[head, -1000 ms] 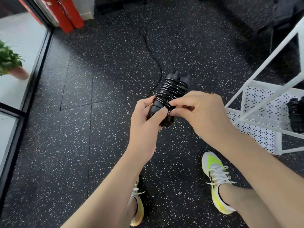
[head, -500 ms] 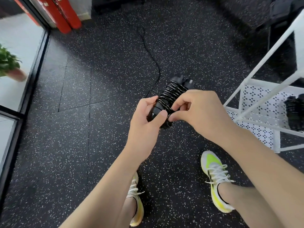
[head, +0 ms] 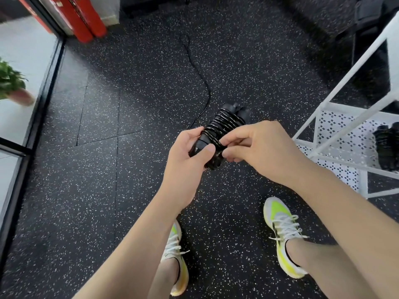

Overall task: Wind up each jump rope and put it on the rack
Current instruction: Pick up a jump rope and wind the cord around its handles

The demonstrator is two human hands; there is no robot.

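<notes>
Little has moved: both hands (head: 226,152) still grip the wound jump rope (head: 224,124) over open floor (head: 129,190), left of the rack (head: 336,117).

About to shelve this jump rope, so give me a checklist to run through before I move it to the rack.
1. Left hand grips the handles: ok.
2. Right hand pinches the cord at the bundle: ok.
3. Jump rope fully wound: not ok, a loose cord trails on the floor.
4. Cord end tucked: cannot tell.
5. Rack shelf has room beside the wound rope: ok.
</notes>
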